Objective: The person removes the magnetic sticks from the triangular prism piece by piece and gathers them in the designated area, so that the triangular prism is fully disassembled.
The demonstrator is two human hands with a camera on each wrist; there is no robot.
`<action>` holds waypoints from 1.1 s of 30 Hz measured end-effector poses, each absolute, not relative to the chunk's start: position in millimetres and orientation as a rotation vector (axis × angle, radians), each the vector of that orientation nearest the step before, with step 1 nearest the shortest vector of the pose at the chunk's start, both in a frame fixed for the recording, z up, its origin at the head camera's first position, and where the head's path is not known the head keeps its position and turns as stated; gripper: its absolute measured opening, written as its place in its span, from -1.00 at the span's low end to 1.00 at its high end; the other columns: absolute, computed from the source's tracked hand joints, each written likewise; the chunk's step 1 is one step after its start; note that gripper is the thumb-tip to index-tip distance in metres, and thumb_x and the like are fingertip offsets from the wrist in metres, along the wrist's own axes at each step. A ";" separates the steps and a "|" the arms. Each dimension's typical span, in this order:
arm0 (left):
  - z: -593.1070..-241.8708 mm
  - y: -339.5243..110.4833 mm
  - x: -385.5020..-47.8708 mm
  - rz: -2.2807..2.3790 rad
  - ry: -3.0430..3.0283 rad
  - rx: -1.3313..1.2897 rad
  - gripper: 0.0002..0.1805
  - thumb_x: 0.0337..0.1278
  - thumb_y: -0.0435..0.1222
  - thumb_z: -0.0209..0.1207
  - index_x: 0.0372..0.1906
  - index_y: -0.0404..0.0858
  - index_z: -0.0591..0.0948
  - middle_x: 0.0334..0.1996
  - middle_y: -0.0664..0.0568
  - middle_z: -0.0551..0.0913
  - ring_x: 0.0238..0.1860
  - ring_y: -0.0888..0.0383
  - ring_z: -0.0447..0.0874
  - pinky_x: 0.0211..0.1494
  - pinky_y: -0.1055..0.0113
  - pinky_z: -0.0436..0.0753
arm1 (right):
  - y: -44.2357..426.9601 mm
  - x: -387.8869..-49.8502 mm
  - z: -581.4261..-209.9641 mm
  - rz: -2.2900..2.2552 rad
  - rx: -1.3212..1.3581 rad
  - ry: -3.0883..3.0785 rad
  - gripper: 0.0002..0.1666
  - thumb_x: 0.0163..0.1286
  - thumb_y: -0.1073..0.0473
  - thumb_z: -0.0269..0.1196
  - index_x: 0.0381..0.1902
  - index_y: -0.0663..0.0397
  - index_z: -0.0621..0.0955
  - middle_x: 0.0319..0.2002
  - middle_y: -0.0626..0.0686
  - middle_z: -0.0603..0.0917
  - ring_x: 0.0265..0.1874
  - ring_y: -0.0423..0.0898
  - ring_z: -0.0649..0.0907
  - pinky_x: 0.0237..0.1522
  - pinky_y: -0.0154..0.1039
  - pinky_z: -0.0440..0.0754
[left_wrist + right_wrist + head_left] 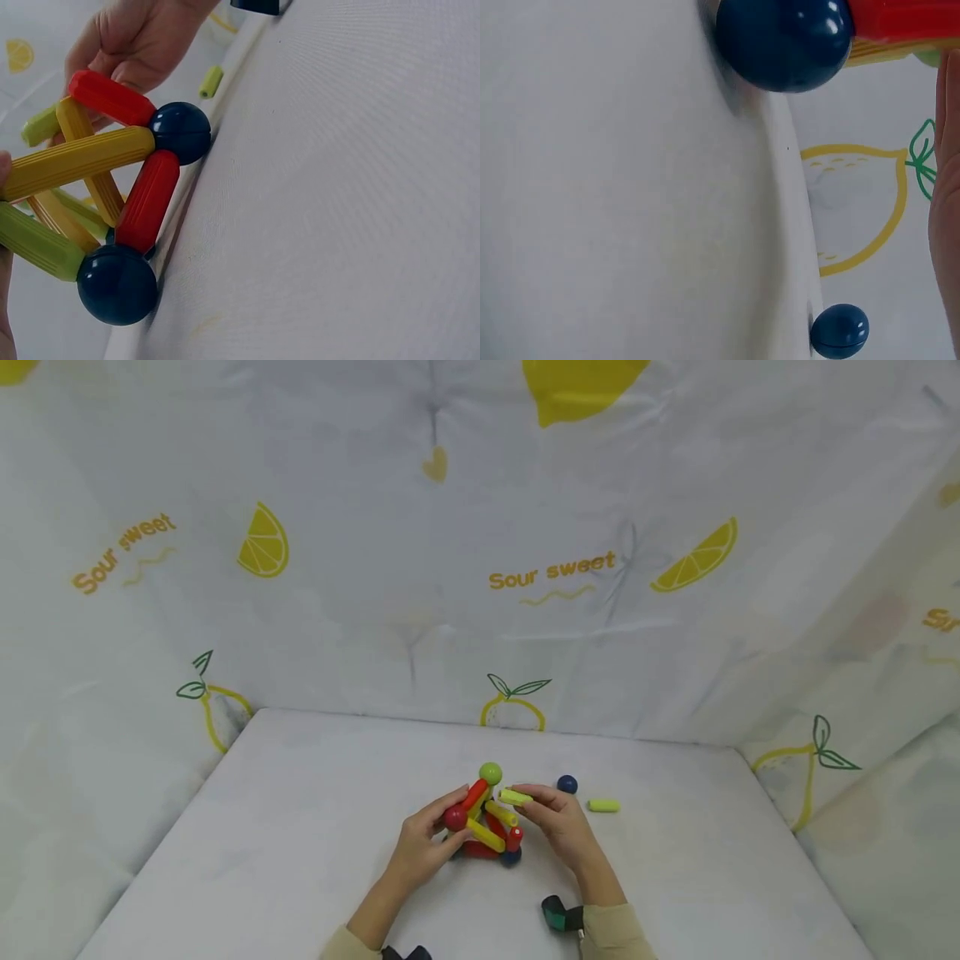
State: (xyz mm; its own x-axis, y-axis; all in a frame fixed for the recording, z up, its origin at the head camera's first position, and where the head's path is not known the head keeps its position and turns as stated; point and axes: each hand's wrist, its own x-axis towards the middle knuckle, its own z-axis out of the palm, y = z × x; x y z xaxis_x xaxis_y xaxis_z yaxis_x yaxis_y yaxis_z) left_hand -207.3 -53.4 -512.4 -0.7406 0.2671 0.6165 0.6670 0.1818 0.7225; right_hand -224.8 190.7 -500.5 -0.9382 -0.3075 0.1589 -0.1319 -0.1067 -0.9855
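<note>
A building toy of magnetic rods and balls stands on the table, with a red ball (455, 817) and a green ball (491, 773) at its top. Yellow rods (486, 835) slope down to a blue ball (511, 857) at the base, from which a short red rod (514, 838) sticks up. My left hand (420, 847) grips the toy's left side around the red ball. Between thumb and fingers, my right hand (558, 828) pinches a light green rod (514, 797) just right of the toy. The left wrist view shows red rods (150, 201) between blue balls (118, 285).
Beyond my right hand lie a loose blue ball (567, 784) and a loose light green rod (603, 806). The white table (247, 843) ends at a lemon-printed cloth (360, 635) behind and at the sides. A dark wrist device (558, 914) sits by the right sleeve.
</note>
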 end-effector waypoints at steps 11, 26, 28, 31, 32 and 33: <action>-510.9 -52.7 -206.9 -1.590 -2.123 -0.868 -0.41 -0.01 -0.37 0.34 0.20 -0.32 0.47 0.16 -0.18 0.56 0.12 -0.10 0.58 -0.02 0.42 0.65 | 200.5 -215.8 -492.0 -2.125 -0.249 2.228 -0.61 0.30 0.18 0.25 0.02 0.27 0.56 0.02 0.02 0.64 -0.01 -0.21 0.63 0.05 -0.40 0.60; -511.8 -53.2 -207.1 -1.576 -2.105 -0.885 -0.41 -0.02 -0.40 0.34 0.19 -0.35 0.47 0.13 -0.19 0.58 0.08 -0.12 0.61 -0.06 0.35 0.68 | 270.3 -187.6 -506.9 -2.091 0.138 2.486 -0.54 0.27 0.22 0.28 0.07 0.39 0.53 0.04 0.06 0.60 -0.08 -0.39 0.58 -0.05 -0.55 0.59; -511.3 -53.4 -206.7 -1.574 -2.106 -0.880 -0.42 -0.01 -0.39 0.34 0.20 -0.34 0.47 0.14 -0.17 0.58 0.08 -0.10 0.61 -0.06 0.36 0.67 | 278.7 -186.3 -510.4 -2.060 0.259 2.508 -0.52 0.28 0.19 0.28 0.10 0.33 0.52 0.11 0.10 0.56 -0.08 -0.46 0.57 -0.05 -0.58 0.57; -511.0 -53.0 -206.7 -1.585 -2.105 -0.880 -0.41 -0.01 -0.37 0.34 0.20 -0.34 0.47 0.15 -0.15 0.57 0.09 -0.09 0.60 -0.05 0.38 0.67 | 288.4 -186.0 -515.3 -2.025 0.395 2.513 -0.46 0.28 0.13 0.28 0.15 0.28 0.48 0.20 0.13 0.50 -0.09 -0.53 0.54 -0.06 -0.62 0.54; -511.0 -52.7 -206.6 -1.587 -2.102 -0.883 -0.41 0.00 -0.37 0.34 0.20 -0.34 0.47 0.15 -0.15 0.57 0.09 -0.09 0.60 -0.05 0.38 0.67 | 290.8 -186.1 -517.0 -2.021 0.425 2.506 -0.45 0.28 0.13 0.28 0.17 0.26 0.47 0.22 0.14 0.47 -0.09 -0.54 0.53 -0.06 -0.63 0.54; -511.0 -52.4 -206.7 -1.588 -2.103 -0.883 -0.41 0.00 -0.36 0.34 0.20 -0.34 0.47 0.15 -0.15 0.57 0.09 -0.09 0.60 -0.05 0.39 0.67 | 292.8 -186.4 -518.4 -2.027 0.447 2.499 -0.44 0.27 0.14 0.28 0.18 0.27 0.46 0.24 0.16 0.46 -0.09 -0.55 0.53 -0.06 -0.63 0.53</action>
State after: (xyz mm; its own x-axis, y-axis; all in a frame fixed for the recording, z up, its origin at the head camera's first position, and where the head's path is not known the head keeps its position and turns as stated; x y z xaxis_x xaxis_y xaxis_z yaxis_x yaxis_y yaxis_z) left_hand -206.7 -52.4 -511.0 -0.7397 0.2630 0.6194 0.6677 0.1726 0.7241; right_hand -186.4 292.8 -518.4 -0.9565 0.2778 -0.0894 0.1447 0.1857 -0.9719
